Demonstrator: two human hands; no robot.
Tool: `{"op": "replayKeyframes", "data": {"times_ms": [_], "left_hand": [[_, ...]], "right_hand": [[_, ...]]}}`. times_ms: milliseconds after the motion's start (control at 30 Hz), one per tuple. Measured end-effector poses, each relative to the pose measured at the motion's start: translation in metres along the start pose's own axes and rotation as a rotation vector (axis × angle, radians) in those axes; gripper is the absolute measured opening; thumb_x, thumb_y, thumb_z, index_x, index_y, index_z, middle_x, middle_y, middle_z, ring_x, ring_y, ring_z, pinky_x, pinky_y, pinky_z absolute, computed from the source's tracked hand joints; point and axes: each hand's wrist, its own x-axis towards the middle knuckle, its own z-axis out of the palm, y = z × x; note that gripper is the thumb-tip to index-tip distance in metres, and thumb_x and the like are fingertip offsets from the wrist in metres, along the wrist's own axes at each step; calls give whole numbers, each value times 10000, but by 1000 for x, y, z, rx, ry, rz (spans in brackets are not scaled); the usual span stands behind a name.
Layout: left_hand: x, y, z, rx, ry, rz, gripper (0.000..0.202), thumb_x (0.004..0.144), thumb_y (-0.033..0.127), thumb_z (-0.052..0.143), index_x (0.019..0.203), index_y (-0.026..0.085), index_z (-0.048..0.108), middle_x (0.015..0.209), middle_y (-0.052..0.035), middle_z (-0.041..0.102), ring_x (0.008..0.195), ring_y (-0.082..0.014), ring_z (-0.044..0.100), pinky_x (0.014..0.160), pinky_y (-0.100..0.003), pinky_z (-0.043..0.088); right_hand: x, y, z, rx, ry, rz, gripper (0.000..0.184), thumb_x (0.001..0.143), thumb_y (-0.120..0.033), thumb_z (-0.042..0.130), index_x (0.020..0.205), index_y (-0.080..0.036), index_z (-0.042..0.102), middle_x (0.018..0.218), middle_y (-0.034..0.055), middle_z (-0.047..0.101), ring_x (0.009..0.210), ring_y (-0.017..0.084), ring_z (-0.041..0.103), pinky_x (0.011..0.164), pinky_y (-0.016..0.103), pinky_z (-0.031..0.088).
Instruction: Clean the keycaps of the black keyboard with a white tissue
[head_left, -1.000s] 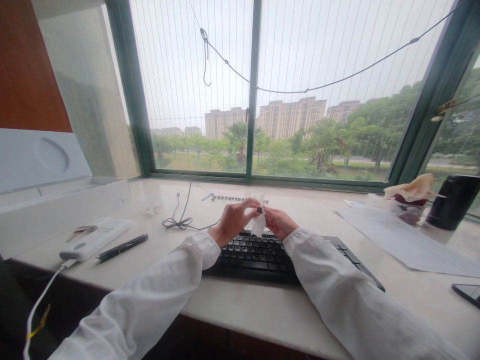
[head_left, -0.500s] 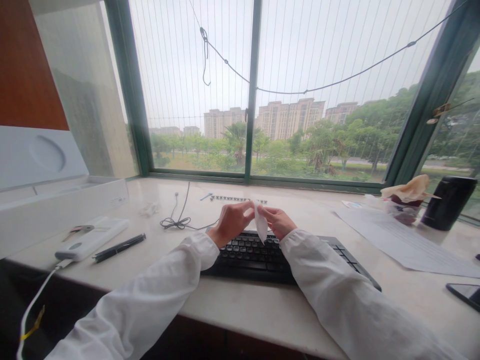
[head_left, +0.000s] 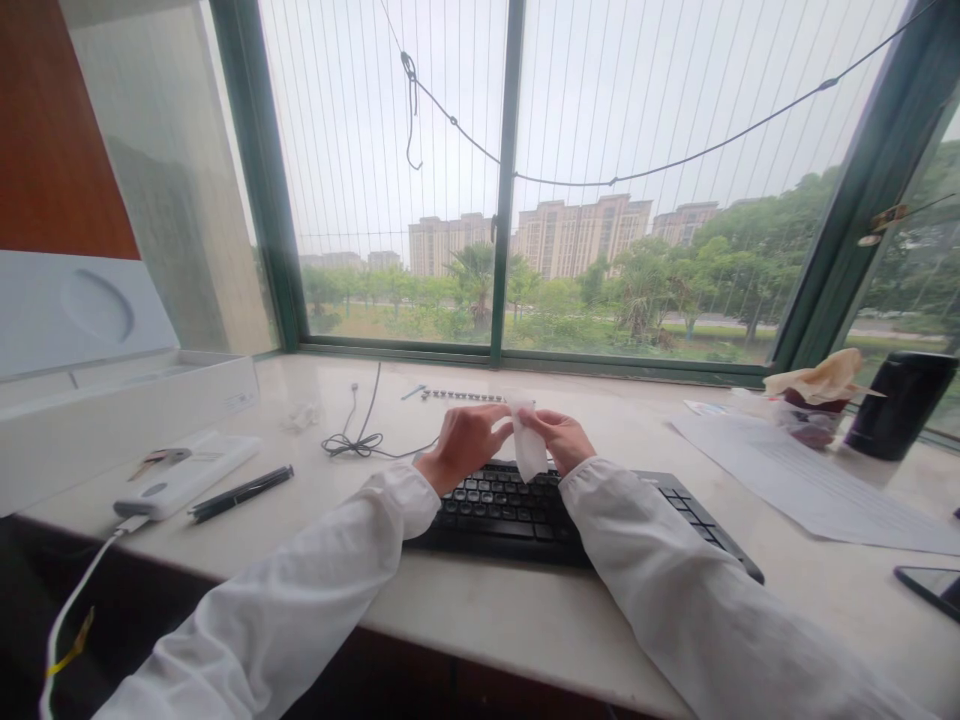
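A thin white tissue [head_left: 531, 450] hangs between my two hands, above a black keyboard [head_left: 510, 530]. My left hand [head_left: 466, 447] pinches it near its upper end, thumb and index finger together. From the other side my right hand [head_left: 559, 437] grips the tissue with bent fingers. Some keycaps appear to be off the upper part of the keyboard. Behind my hands, a row of small dark keycaps [head_left: 461, 396] lies on the white table, with a small blue stick [head_left: 413, 392] at its left end.
On the left are a white power bank [head_left: 191, 475] with keys on it, a black pen [head_left: 240, 495], a coiled cable [head_left: 360, 443] and an open white box [head_left: 127, 420]. To the right lie paper sheets [head_left: 802, 480], a phone [head_left: 930, 585] and a black bottle [head_left: 900, 405].
The lower part of the tissue has spread wider and swung slightly right. Both hands stay in nearly the same place above the keyboard.
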Motion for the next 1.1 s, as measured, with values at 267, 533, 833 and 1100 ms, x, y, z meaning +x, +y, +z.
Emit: {"op": "replayKeyframes", "data": {"times_ms": [267,533,833,1100], "left_hand": [[9,2,1,-449,-12,-242,226,825,400,660,861,199,757,871,-44,758,786,-185,686,744,-276,492],[13,-7,1,-893,-342,-669,448,700,556,722,845,133,744,682,-18,655,518,-74,452,469,-207,312],[13,-13,-3,-1175,-578,-786,542,631,616,757,920,161,706,910,-32,626,500,-19,289,411,-220,84],[15,-8,-9,-1151,-611,-744,520,648,620,739,921,178,719,926,-33,628,459,-3,238,405,-220,66]], "right_hand": [[-5,-6,1,31,-62,-144,489,554,-563,811,862,-185,780,865,65,750,820,217,649,765,331,479],[1,-5,-4,-160,-169,-277,544,628,-629,735,930,-179,779,925,91,741,819,219,618,738,345,469],[0,-5,-9,-315,-111,-436,416,708,-574,705,883,-206,788,815,66,697,763,189,549,689,327,417],[-1,-6,-6,-244,-86,-366,456,650,-615,722,823,-198,789,822,68,726,773,203,586,719,338,448]]}}
